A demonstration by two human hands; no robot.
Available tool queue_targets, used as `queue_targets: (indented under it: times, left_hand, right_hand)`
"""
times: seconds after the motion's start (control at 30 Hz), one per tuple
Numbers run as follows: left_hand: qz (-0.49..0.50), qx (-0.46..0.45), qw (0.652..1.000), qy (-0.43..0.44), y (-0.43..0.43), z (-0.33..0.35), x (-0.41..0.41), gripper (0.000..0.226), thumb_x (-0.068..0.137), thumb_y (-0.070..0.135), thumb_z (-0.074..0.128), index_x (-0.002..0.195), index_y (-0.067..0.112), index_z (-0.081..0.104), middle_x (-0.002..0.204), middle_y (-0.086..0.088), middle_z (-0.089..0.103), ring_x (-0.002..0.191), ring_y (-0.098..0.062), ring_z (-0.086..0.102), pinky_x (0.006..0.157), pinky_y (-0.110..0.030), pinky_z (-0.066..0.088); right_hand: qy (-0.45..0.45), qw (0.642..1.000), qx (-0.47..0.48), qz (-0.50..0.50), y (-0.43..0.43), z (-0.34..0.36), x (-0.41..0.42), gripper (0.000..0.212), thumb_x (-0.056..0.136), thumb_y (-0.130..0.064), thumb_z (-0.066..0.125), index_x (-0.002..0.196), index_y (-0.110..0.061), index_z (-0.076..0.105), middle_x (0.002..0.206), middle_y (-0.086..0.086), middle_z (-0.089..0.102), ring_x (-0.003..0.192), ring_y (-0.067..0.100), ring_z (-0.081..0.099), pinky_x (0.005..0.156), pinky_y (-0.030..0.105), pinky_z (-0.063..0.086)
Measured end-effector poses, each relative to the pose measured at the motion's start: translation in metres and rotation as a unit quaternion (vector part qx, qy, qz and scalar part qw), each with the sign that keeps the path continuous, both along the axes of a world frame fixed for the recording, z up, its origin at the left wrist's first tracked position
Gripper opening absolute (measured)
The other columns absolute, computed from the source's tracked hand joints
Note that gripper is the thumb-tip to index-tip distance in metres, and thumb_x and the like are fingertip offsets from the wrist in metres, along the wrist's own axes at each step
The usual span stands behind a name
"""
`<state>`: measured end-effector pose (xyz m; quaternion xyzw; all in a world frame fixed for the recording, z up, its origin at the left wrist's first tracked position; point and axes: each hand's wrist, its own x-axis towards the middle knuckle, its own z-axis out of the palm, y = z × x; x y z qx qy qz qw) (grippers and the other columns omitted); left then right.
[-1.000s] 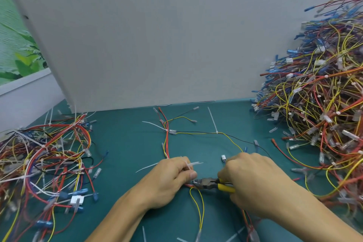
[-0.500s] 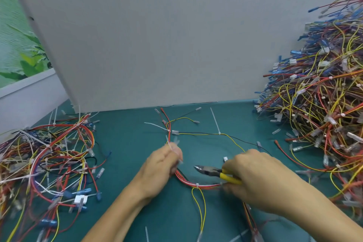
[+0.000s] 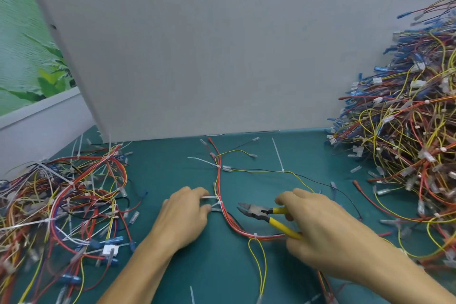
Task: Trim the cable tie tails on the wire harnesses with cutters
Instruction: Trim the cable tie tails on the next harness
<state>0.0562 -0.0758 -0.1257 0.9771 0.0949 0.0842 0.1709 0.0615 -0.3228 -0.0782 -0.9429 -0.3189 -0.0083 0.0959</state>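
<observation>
A red, white and yellow wire harness [image 3: 230,223] lies on the teal mat in front of me. My left hand [image 3: 183,217] pinches a white cable tie tail [image 3: 209,197] where it sticks out left of the bundle. My right hand [image 3: 318,227] grips the yellow handles of the cutters [image 3: 256,212]. Their dark jaws are open and point left, a short way right of the bundle and apart from it. A trimmed tie [image 3: 256,235] sits lower on the bundle. Further back, two long tails [image 3: 277,154] stick up from the harness.
A tall heap of harnesses [image 3: 404,131] fills the right side. A flatter pile of harnesses [image 3: 66,205] lies at the left. A grey board [image 3: 197,44] stands upright behind the mat. Cut tie scraps [image 3: 192,297] lie near the front edge.
My left hand slid up the bundle from the lower tie to a higher tie and took its tail. The cutters drew back from the bundle and their jaws opened.
</observation>
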Motion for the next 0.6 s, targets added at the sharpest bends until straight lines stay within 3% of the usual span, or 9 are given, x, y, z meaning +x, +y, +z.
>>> queue_targets:
  times: [0.13,0.27,0.43,0.6]
  left_hand:
    - [-0.018,-0.012,0.999,-0.027,0.001,0.005,-0.003,0.010,0.091,0.031,0.057,0.096,0.030,0.066,0.083,0.009,0.050,0.091,-0.018,0.054,0.073,-0.028,0.037]
    - [-0.029,-0.075,0.995,-0.062,0.003,0.008,-0.003,0.015,0.084,0.020,0.055,0.069,0.023,0.054,0.068,0.007,0.050,0.066,-0.006,0.046,0.058,-0.019,0.031]
    - [-0.065,-0.182,0.970,-0.145,0.004,0.011,-0.007,0.017,0.081,0.018,0.071,0.068,0.026,0.064,0.064,0.001,0.056,0.060,-0.009,0.047,0.059,-0.016,0.036]
    - [-0.084,-0.136,0.964,-0.211,0.004,0.011,-0.008,0.018,0.072,0.017,0.082,0.066,0.027,0.068,0.065,0.009,0.058,0.066,-0.009,0.054,0.060,-0.012,0.038]
  right_hand:
    - [0.014,1.000,0.026,0.003,0.006,-0.013,0.001,0.027,0.080,-0.033,0.048,0.107,-0.030,0.045,0.102,-0.008,0.051,0.097,0.019,0.052,0.081,0.034,0.047]
    - [0.017,1.000,0.004,-0.005,0.002,-0.018,0.005,0.028,0.076,-0.033,0.049,0.104,-0.027,0.048,0.101,-0.007,0.056,0.097,0.018,0.055,0.080,0.032,0.048]
    - [0.029,0.999,-0.028,0.006,0.001,-0.017,0.007,0.020,0.075,-0.031,0.050,0.094,-0.025,0.046,0.099,-0.006,0.056,0.096,0.022,0.056,0.078,0.034,0.049]
    - [0.043,0.997,-0.063,0.017,-0.001,-0.010,0.006,0.013,0.074,-0.029,0.050,0.084,-0.022,0.046,0.087,-0.004,0.051,0.089,0.026,0.054,0.071,0.036,0.047]
